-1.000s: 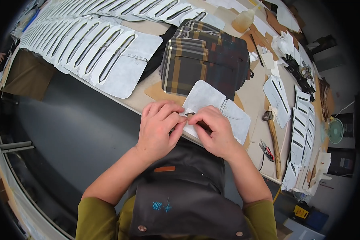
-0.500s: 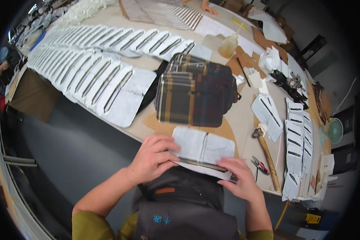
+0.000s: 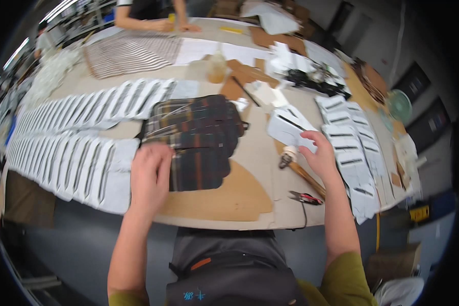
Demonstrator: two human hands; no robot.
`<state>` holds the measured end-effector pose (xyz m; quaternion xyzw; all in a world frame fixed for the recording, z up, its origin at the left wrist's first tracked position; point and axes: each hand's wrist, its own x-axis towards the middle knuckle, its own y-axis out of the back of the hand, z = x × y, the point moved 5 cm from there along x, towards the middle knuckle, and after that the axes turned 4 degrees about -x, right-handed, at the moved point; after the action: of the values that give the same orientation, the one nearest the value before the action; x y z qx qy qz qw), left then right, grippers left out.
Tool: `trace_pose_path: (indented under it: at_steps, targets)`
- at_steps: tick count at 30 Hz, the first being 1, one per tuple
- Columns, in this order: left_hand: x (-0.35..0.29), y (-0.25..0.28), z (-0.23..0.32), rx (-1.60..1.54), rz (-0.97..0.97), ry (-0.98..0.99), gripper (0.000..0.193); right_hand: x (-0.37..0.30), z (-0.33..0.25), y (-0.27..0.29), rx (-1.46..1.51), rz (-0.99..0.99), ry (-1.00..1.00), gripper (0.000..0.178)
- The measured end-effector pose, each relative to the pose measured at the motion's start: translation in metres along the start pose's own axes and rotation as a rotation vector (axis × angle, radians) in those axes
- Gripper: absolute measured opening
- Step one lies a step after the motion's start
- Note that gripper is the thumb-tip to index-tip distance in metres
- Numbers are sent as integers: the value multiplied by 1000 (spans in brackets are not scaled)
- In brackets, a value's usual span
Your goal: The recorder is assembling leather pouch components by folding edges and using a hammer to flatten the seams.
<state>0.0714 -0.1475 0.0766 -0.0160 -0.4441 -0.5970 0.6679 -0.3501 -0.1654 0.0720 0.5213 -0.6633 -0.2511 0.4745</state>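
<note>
My left hand (image 3: 152, 172) is over the left edge of a stack of dark plaid fabric pieces (image 3: 201, 153). Its fingers are bent and smeared by motion, so their grip cannot be made out. Off to the right, my right hand (image 3: 319, 157) reaches over a white panel (image 3: 285, 127) with a dark slit. Thumb and forefinger are apart at the panel's right edge, and nothing shows lifted between them. Below the panel lies a hammer (image 3: 305, 178) with a wooden handle, and nearer me are red-handled thread snips (image 3: 307, 198).
Long overlapping rows of white slit panels (image 3: 76, 166) cover the left. More slit panels (image 3: 349, 148) line the right. Brown card (image 3: 224, 201) lies under the plaid stack. A squeeze bottle (image 3: 217, 69) stands beyond it. Another person's arms (image 3: 153, 24) rest at the far side.
My hands have parted and moved forward over the table. The white-backed piece they held in front of me no longer shows in them. The view has shifted, showing more of the far side.
</note>
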Motion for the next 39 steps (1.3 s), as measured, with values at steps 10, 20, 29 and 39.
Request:
trace_pose_path:
  at_steps: [10,20,29,39]
  targets:
    - [-67,-80,53,-196,-312,30,4,16,46,-36,-369,-466,65,53]
    - [-69,-80,56,-251,-258,28,5,28,61,24,464,135,-281,23]
    - [-78,-96,28,-1433,-37,867,63,-94,-157,-62,421,-208,547,46]
    - [-92,-98,24,-1424,83,908,55,-78,-172,-105,677,-658,3,16]
